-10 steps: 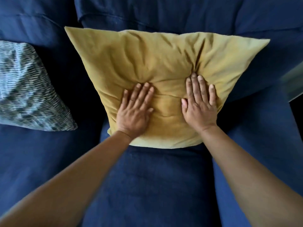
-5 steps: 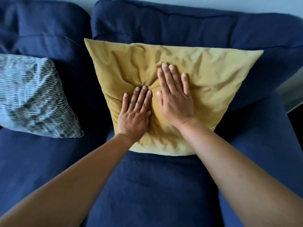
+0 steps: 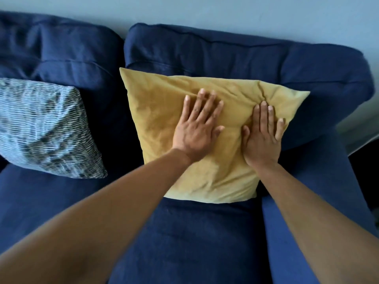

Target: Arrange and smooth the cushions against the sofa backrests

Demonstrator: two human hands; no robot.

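Both hands lay flat and unclenched on the yellow cushion [image 3: 164, 119], grasping nothing: there was no grip as such, only two palms pressed into the fabric. The left hand [image 3: 198, 130] sat near the cushion's middle, fingers spread and pointing up and slightly right, the thumb stretched out toward the other hand. The right hand [image 3: 261, 138] pressed on the cushion's right part, its fingers close together and pointing straight up, the little finger splayed out near the cushion's right edge. The two hands lay near each other, thumbs apart, with a narrow strip of yellow fabric showing between them.

Creases ran away from the right hand's fingertips toward the cushion's upper right corner, and softer folds spread below both wrists. The cushion leaned back against the dark blue backrest [image 3: 225, 52] beyond the fingertips, with its lower edge resting on the sofa seat [image 3: 194, 232] below the wrists. It sat slightly skewed, its upper left corner higher than its upper right.

Just right of the right hand rose the padded blue armrest [image 3: 307, 191], touching the cushion's right side. Well left of the left hand, a blue-and-white patterned cushion [image 3: 41, 128] leaned against the neighbouring backrest section [image 3: 57, 52], apart from the yellow one. Both bare forearms reached in from the lower edge. A pale wall [image 3: 205, 13] showed beyond the backrest.
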